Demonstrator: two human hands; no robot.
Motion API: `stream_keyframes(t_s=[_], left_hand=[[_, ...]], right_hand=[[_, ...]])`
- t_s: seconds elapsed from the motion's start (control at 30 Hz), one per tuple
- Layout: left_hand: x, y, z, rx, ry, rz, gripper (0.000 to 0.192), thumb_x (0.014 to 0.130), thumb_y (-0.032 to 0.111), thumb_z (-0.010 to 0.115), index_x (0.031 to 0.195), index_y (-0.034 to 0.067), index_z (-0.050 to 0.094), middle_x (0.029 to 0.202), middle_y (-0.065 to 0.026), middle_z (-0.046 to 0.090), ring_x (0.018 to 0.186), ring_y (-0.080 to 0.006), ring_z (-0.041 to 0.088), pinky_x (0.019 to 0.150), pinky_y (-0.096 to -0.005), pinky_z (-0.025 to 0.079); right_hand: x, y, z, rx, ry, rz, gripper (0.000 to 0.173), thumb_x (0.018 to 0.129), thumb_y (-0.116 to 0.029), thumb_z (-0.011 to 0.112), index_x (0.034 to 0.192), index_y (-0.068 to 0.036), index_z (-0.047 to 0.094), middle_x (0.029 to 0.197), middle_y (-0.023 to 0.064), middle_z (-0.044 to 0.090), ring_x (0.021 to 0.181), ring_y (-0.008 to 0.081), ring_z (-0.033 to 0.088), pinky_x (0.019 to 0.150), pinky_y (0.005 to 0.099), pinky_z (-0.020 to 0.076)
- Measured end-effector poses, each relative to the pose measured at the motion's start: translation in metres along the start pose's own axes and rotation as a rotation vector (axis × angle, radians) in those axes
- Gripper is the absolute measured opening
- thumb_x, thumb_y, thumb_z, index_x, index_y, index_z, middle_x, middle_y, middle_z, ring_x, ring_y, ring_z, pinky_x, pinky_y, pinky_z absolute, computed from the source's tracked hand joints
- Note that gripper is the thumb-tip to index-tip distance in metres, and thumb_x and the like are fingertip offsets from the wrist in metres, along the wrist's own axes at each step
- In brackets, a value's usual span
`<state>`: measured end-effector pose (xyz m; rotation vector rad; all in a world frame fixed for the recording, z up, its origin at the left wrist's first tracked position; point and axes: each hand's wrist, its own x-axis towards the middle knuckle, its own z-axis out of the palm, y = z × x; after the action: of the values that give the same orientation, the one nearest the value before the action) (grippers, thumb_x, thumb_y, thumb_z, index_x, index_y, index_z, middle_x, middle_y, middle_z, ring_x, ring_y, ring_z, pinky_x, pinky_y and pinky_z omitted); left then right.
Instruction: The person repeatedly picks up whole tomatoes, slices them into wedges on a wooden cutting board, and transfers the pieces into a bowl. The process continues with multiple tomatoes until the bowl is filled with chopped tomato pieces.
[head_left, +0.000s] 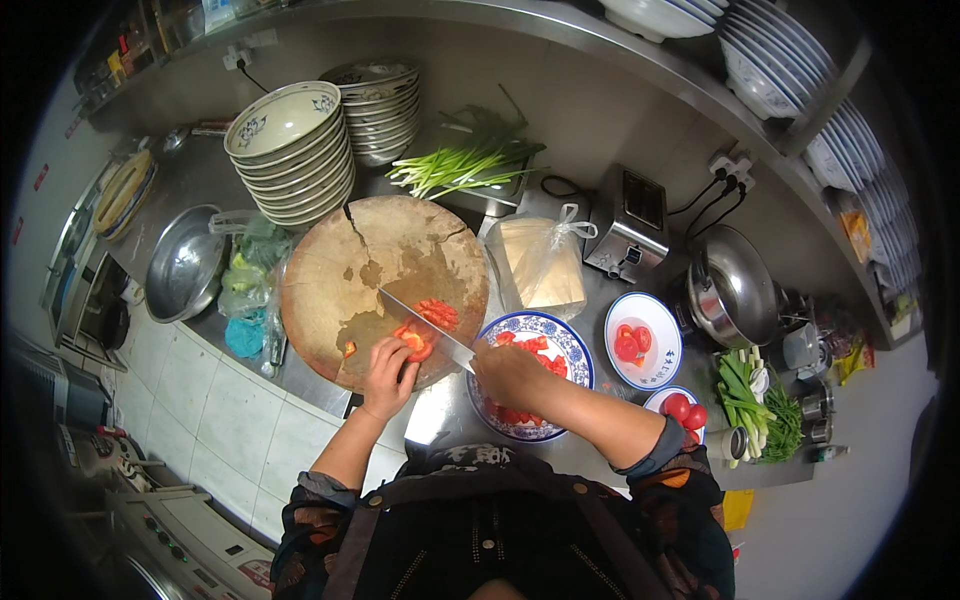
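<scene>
My left hand (388, 377) presses a cut piece of tomato (415, 343) onto the round wooden chopping block (322, 277). In my right hand (510, 371) is the handle of a broad-bladed cleaver (439, 339), its blade angled across the block right beside the tomato. Chopped tomato (436, 313) lies on the far side of the blade, and a small scrap (350, 349) sits left of my fingers. Under my right forearm, a blue-patterned plate (579, 352) holds more tomato pieces; the arm hides part of it.
Right of the plate stand a bowl (664, 367) with tomatoes and another with whole tomatoes (686, 410). A bag of sliced bread (536, 262), a toaster (630, 221) and scallions (457, 165) line the back. Stacked bowls (292, 157) and a metal basin (184, 262) are to the left.
</scene>
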<state>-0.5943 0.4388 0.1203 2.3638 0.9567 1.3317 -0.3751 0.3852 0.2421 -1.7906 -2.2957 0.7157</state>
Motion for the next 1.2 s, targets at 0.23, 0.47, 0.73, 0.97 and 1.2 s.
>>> stream_keyframes(t_s=[0.23,0.47,0.73,0.97,1.2], left_hand=[[0.004,0.001,0.005,-0.025,-0.015,-0.022,0.023,0.074,0.002,0.067,0.095,0.001,0.060,0.103,-0.0150,0.057,0.099,-0.0356,0.053,0.087,-0.0409,0.045],[-0.001,0.003,0.004,-0.005,-0.003,0.004,0.019,0.077,-0.001,0.064,0.096,-0.001,0.060,0.103,-0.0156,0.057,0.099,-0.0354,0.054,0.087,-0.0409,0.045],[0.000,0.000,0.006,-0.018,0.001,0.000,0.017,0.077,-0.003,0.063,0.093,-0.001,0.059,0.100,-0.0155,0.057,0.096,-0.0348,0.054,0.086,-0.0408,0.045],[-0.004,0.001,0.006,0.027,0.021,0.014,0.019,0.075,-0.002,0.065,0.093,0.000,0.060,0.099,-0.0142,0.056,0.096,-0.0336,0.054,0.085,-0.0399,0.045],[-0.008,-0.002,0.009,0.039,0.007,0.023,0.019,0.073,-0.003,0.066,0.091,0.001,0.060,0.094,-0.0139,0.058,0.093,-0.0339,0.055,0.084,-0.0408,0.045]], right_hand=[[0.018,-0.003,0.021,-0.113,-0.086,0.028,0.018,0.085,-0.007,0.047,0.096,0.008,0.047,0.077,0.0264,0.062,0.076,0.0406,0.063,0.067,0.0477,0.0502],[0.011,0.000,0.005,-0.094,-0.081,0.001,0.019,0.086,-0.009,0.047,0.096,0.007,0.048,0.077,0.0255,0.062,0.074,0.0405,0.063,0.066,0.0474,0.0503],[0.019,-0.006,0.024,-0.067,-0.136,0.075,0.021,0.084,-0.007,0.049,0.100,0.008,0.046,0.081,0.0255,0.063,0.079,0.0405,0.063,0.069,0.0488,0.0496],[0.013,-0.008,0.006,-0.105,-0.110,-0.014,0.020,0.085,-0.009,0.049,0.097,0.007,0.047,0.077,0.0241,0.062,0.075,0.0404,0.062,0.067,0.0483,0.0491],[0.007,-0.005,0.013,-0.010,-0.112,-0.020,0.015,0.082,-0.003,0.046,0.095,0.006,0.046,0.074,0.0239,0.063,0.074,0.0402,0.064,0.064,0.0481,0.0502]])
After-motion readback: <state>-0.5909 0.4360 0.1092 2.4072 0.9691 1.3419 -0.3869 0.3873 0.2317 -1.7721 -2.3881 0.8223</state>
